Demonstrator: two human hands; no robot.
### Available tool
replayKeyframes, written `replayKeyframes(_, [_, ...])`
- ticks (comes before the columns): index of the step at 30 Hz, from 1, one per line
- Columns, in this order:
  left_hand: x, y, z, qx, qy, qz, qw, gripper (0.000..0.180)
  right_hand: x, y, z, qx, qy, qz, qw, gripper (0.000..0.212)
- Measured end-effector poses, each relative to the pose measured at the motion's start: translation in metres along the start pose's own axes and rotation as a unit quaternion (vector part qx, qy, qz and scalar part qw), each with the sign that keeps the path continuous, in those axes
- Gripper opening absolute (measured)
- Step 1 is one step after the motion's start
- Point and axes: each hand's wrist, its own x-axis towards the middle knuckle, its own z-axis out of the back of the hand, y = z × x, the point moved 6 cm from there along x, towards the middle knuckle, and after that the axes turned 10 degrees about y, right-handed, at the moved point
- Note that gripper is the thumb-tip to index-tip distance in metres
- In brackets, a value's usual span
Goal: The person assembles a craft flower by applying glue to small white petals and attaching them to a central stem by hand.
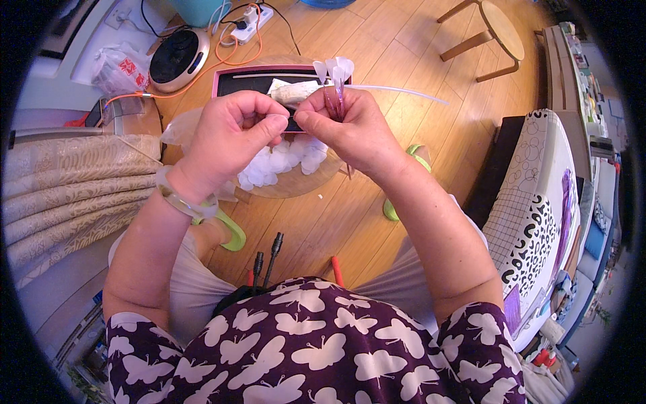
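My right hand (356,128) is closed around a small bunch of white petals on shiny pink-purple stems (335,70), the petals standing up above its fingers. Close beside it, my left hand (235,131) is closed in a pinch. Whatever its fingertips hold, if anything, is too small to make out. Behind both hands lies a dark tray with a pink rim (230,71), holding a pale wrapped roll (296,92) and a thin white rod. Below the hands, a heap of loose white petals (272,165) is spread on a round wooden top (296,188).
A long thin white strip (410,93) sticks out to the right of the tray. An orange cord (222,65) runs from a white power strip (252,25) past a round black-topped appliance (178,59). A wooden stool (501,30) stands far right, and a patterned covered surface (531,215) lies right.
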Motion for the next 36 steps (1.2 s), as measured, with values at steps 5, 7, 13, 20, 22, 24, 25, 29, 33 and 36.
replayKeyframes(5, [0.001, 0.003, -0.001, -0.049, 0.026, 0.039, 0.998, 0.012, 0.0, -0.001, 0.002, -0.035, 0.004, -0.01, 0.999, 0.012])
replayKeyframes(7, [0.001, 0.004, -0.001, -0.051, 0.028, 0.039, 0.998, 0.012, -0.001, -0.002, 0.001, -0.032, 0.029, -0.025, 0.999, 0.011])
replayKeyframes(13, [0.003, 0.008, -0.002, -0.025, 0.033, 0.042, 0.998, 0.01, 0.0, -0.008, -0.001, -0.02, 0.036, -0.046, 0.998, 0.012])
replayKeyframes(20, [0.002, 0.005, -0.003, 0.046, 0.036, 0.037, 0.998, 0.008, 0.002, -0.015, -0.004, 0.005, 0.013, -0.033, 0.999, 0.013])
replayKeyframes(22, [0.002, 0.005, -0.004, 0.042, 0.036, 0.034, 0.998, 0.008, 0.003, -0.016, -0.004, 0.018, 0.014, -0.014, 1.0, 0.013])
replayKeyframes(24, [0.002, 0.004, -0.003, 0.039, 0.035, 0.032, 0.998, 0.008, 0.003, -0.017, -0.002, 0.01, 0.013, -0.017, 1.0, 0.013])
replayKeyframes(25, [0.002, 0.005, -0.003, 0.013, 0.035, 0.034, 0.999, 0.009, 0.003, -0.017, -0.001, 0.001, 0.013, -0.02, 1.0, 0.013])
replayKeyframes(29, [0.005, 0.001, 0.003, -0.058, -0.022, -0.031, 0.998, 0.013, 0.003, -0.017, -0.002, -0.007, 0.025, -0.051, 0.998, 0.01])
replayKeyframes(33, [0.007, -0.021, 0.003, 0.057, -0.09, -0.16, 0.981, 0.016, 0.007, -0.024, -0.005, -0.06, 0.026, -0.077, 0.995, 0.01])
replayKeyframes(36, [0.011, -0.036, -0.008, 0.155, -0.074, -0.201, 0.964, 0.017, 0.01, -0.024, -0.011, -0.07, 0.029, -0.05, 0.996, 0.012])
